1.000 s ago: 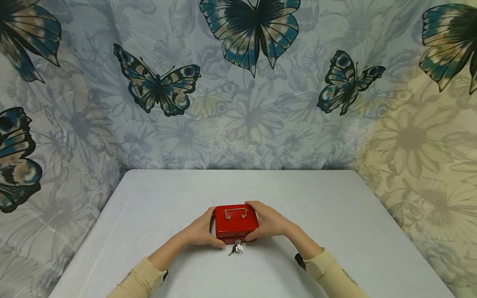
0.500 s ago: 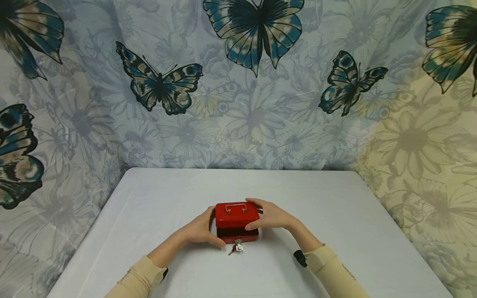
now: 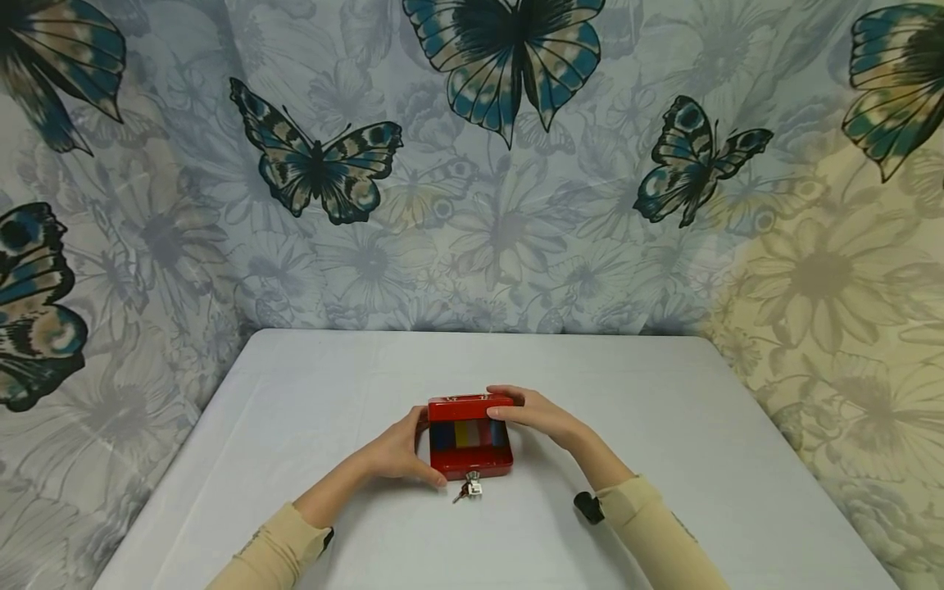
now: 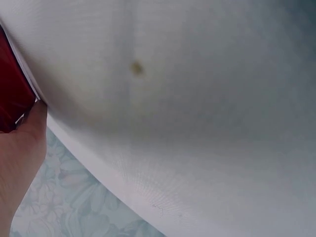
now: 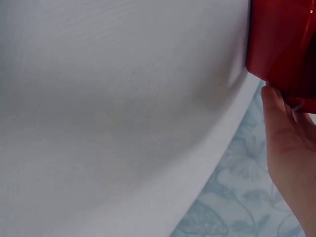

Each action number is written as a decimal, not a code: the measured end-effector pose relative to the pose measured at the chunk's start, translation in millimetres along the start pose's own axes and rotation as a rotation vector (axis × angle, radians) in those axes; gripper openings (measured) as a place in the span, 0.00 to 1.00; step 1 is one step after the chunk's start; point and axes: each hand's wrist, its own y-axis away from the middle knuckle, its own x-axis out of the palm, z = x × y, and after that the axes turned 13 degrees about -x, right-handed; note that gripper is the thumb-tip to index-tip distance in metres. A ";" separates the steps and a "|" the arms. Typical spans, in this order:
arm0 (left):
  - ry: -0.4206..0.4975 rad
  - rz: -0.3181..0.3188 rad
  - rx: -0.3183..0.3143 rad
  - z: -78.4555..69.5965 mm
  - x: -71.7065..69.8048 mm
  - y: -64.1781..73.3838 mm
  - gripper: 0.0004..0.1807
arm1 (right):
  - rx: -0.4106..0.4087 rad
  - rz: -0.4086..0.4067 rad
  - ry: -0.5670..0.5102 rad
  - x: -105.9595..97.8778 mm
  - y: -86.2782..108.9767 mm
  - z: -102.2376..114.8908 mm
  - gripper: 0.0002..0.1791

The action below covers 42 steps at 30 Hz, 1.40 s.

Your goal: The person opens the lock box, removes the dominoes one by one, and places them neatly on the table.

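Note:
A small red cash box (image 3: 483, 465) stands on the white table, its lid (image 3: 457, 409) tilted up toward the back. Blue, yellow, grey and reddish strips (image 3: 461, 435) show inside. At the left side my left hand (image 3: 398, 452) grips the box, thumb at the front corner and fingers along the side. My right hand (image 3: 542, 418) holds the raised lid by its right end, thumb on the front edge and fingers behind. A silver padlock (image 3: 474, 487) with keys (image 3: 462, 493) hangs at the front. Both wrist views catch just part of the red box (image 4: 11, 81).
The white tabletop (image 3: 339, 369) stretches around the box on every side. Behind it hangs a cloth backdrop (image 3: 509, 287) printed with flowers and butterflies. A black wrist strap piece (image 3: 588, 508) juts from the right sleeve.
The cash box lid has swung from closed up and back, with the right hand lifting it, and the coloured contents have come into view. The left hand has stayed at the box's left side.

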 end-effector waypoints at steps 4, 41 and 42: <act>0.007 -0.001 -0.013 -0.9 -1.1 0.0 0.59 | 0.049 -0.053 -0.076 0.7 -5.3 1.2 0.41; 0.042 0.032 -0.048 -2.8 -5.6 3.4 0.56 | 0.196 -0.317 -0.130 10.4 -31.5 0.5 0.58; 0.042 0.032 -0.046 -2.5 -5.6 3.4 0.56 | 0.185 -0.320 -0.124 11.0 -31.1 0.6 0.56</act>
